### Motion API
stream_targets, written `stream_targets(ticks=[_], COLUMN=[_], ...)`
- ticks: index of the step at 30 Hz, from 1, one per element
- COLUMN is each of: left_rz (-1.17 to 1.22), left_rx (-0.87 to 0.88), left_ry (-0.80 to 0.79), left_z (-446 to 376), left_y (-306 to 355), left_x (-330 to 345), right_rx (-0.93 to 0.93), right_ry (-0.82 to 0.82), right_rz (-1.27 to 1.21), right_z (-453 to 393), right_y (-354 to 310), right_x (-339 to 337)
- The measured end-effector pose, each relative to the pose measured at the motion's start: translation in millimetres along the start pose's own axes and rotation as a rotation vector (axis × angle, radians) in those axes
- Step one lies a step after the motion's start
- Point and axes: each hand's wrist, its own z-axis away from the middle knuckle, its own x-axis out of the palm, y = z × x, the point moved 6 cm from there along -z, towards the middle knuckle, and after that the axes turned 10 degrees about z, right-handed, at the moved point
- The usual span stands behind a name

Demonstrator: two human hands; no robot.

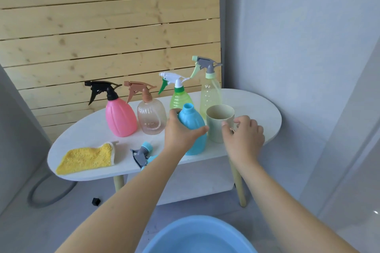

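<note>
A blue spray bottle (193, 127) with its top off stands on the white table (257, 107). My left hand (181, 131) grips its body, thumb on the right side. Its blue and grey spray head (143, 154) lies on the table near the front edge. Right of the bottle stands a pale green cup (218, 123). My right hand (242, 137) holds the cup at its handle side, fingers curled against it.
Behind stand a pink bottle (120, 117), a clear brownish bottle (151, 117), a green bottle (180, 98) and a tall pale bottle (210, 96), all with spray heads. A yellow cloth (86, 158) lies front left. A blue basin (197, 236) sits on the floor below me.
</note>
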Motion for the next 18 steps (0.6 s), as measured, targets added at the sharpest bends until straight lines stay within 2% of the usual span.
stream_targets(ticks=[4,8,12,18], left_rz=[-0.014,-0.025,-0.01,-0.039], left_rx=[0.001,-0.01,-0.03,-0.14], left_ry=[0.02,0.007,-0.038,-0.284], left_z=[-1.5,-4.1,-6.8,-8.7], left_y=[-4.9,-7.5,-11.1,-24.7], left_x=[1.2,-1.5,-6.3,-19.4], right_rx=[-0.099,-0.217,-0.165,-0.095], right_ry=[0.174,0.216,-0.012,-0.287], right_rz=[-0.113,-0.299,-0.466,-0.527], right_z=[7.9,21.1,34.1,50.2], right_y=[-12.4,-27.9,-37.7,-42.7], right_x=[-4.0,-7.4,4.6,29.3])
